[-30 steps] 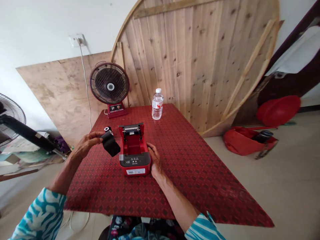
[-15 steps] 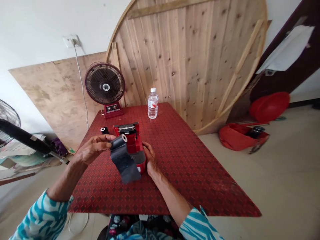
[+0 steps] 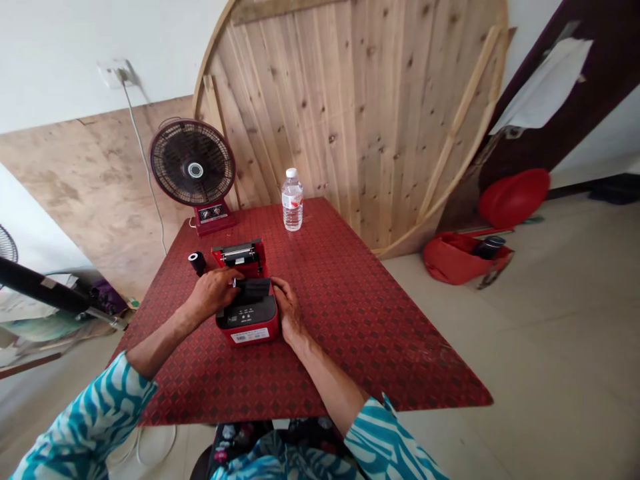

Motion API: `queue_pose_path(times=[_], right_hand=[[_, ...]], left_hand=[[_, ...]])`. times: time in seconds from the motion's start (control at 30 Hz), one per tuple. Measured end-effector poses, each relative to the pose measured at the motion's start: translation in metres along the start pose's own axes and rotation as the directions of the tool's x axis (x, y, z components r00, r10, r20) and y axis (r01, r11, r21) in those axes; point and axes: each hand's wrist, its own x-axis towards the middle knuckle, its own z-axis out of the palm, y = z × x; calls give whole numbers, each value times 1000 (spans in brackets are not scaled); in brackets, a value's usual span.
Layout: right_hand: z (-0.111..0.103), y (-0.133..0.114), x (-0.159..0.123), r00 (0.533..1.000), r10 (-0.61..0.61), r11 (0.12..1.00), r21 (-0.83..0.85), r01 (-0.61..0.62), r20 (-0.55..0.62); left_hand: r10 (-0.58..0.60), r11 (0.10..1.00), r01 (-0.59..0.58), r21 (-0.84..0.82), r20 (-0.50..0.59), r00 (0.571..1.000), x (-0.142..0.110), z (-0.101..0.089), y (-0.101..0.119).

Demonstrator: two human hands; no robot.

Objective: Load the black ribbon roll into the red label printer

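A small red and black label printer [image 3: 249, 333] stands on the table with its lid [image 3: 240, 255] raised at the back. My left hand [image 3: 219, 289] is closed at the left end of a black ribbon roll [image 3: 254, 288], which lies in the printer's compartment. Part of the roll is behind my fingers. Along the printer's right wall lies my right hand [image 3: 290, 312], gripping its side with the fingers toward the back. Just behind my left hand, a second black roll [image 3: 198, 263] with a white core sits on the table.
A dark red table fan [image 3: 194, 167] and a water bottle [image 3: 293, 200] stand at the back of the patterned red table [image 3: 360, 333]. Behind it leans a large round wooden board [image 3: 350, 120]. A red bag [image 3: 453, 257] lies on the floor at right.
My left hand has moved right and down, bringing the roll from beside the printer into its compartment. The loose strip no longer hangs over the printer's front. My right hand stays at the printer's side.
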Motion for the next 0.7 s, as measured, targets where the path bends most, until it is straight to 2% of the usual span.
queue_pose_path(times=[0.07,0.13,0.2,0.3,0.37,0.43,0.53,0.63,0.7], right_hand=[[0,1,1,1000,0,1000,4,0,3],[0,2,1,1000,2,1000,10,-2,7],[0,1,0,1000,2,1000,16,-2,9],[2,-2,-1,1000,3,1000,25,-3,4],[3,-3,-1,1000,7,1000,25,-7,-6],[4,-4,-1,1000,8,1000,22,-7,-11],[3,-2,0,1000,8,1000,19,-8,-7],[1,0,1,1000,6,1000,11,-6,4],[0,1,1,1000,0,1000,6,0,6]], left_hand=[[9,999,-9,43,4,1000,4,-3,-2],[1,1000,-1,8,15,1000,5,-5,-5],[-18,992,23,-123,38,999,3,-4,-10],[-79,931,93,-353,55,995,-3,3,-17],[-123,906,128,-403,36,992,-6,7,-19],[-113,936,110,-334,10,994,-7,9,-17],[-22,996,24,-87,19,1000,-1,6,-11],[35,990,-57,128,169,985,10,0,-4],[41,977,-95,192,267,963,17,-3,0]])
